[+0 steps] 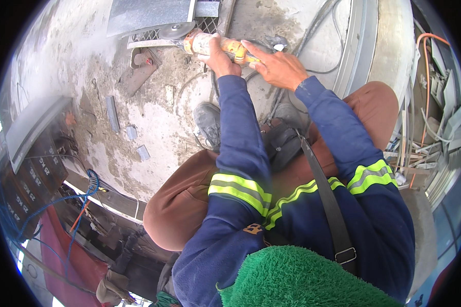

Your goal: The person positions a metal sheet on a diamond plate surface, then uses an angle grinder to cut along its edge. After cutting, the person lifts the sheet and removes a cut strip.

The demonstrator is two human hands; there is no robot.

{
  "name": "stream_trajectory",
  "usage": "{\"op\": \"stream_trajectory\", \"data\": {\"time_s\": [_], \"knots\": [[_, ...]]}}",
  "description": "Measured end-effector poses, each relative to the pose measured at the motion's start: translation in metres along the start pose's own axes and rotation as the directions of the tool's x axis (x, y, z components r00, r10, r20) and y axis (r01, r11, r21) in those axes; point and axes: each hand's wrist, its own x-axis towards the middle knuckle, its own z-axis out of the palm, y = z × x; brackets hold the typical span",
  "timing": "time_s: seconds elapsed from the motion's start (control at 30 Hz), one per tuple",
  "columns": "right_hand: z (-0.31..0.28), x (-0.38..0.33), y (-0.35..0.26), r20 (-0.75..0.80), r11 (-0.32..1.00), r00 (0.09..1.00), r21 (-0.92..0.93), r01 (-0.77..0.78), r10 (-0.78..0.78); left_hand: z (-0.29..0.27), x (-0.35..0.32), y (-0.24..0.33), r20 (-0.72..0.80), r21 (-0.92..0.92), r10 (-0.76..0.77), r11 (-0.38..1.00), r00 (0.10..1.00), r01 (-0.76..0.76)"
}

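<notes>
An orange angle grinder lies across both of my hands near the top of the head view. My left hand is wrapped round its body, thumb on top, close behind the disc. At the rear end, my right hand grips the tool with its index finger stretched along the casing. The grinder's disc is at the lower edge of a grey flat panel; whether it touches the panel I cannot tell. Beneath the panel's edge is a piece of metal mesh on a frame. Pale dust hangs to the left.
Black cables run over the concrete right of my hands. Small grey offcuts and a rusty flat piece lie to the left. Blue rope hangs at the lower left. Scrap strips are heaped at the right, beyond a pale ledge.
</notes>
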Motion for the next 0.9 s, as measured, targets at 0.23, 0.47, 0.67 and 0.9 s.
{"op": "stream_trajectory", "data": {"time_s": [0.23, 0.47, 0.67, 0.9], "knots": [[0.005, 0.005, -0.006, -0.016, 1.0, 1.0, 0.015, 0.001, 0.0, 0.001, 0.002, 0.01, 0.1, -0.018, -0.034, 0.999, 0.994, 0.036], [0.01, 0.004, -0.003, -0.031, 0.999, 0.999, 0.038, 0.011, -0.01, -0.008, 0.01, 0.005, 0.115, -0.012, -0.086, 0.996, 0.99, 0.088], [0.011, 0.002, -0.002, -0.031, 0.999, 0.999, 0.048, -0.018, 0.019, -0.015, 0.017, -0.006, 0.089, -0.015, -0.078, 0.997, 0.993, 0.08], [0.003, -0.008, 0.001, -0.034, 1.0, 0.999, 0.014, -0.021, 0.022, -0.007, 0.0, -0.011, 0.078, -0.02, -0.069, 0.997, 0.995, 0.071]]}}
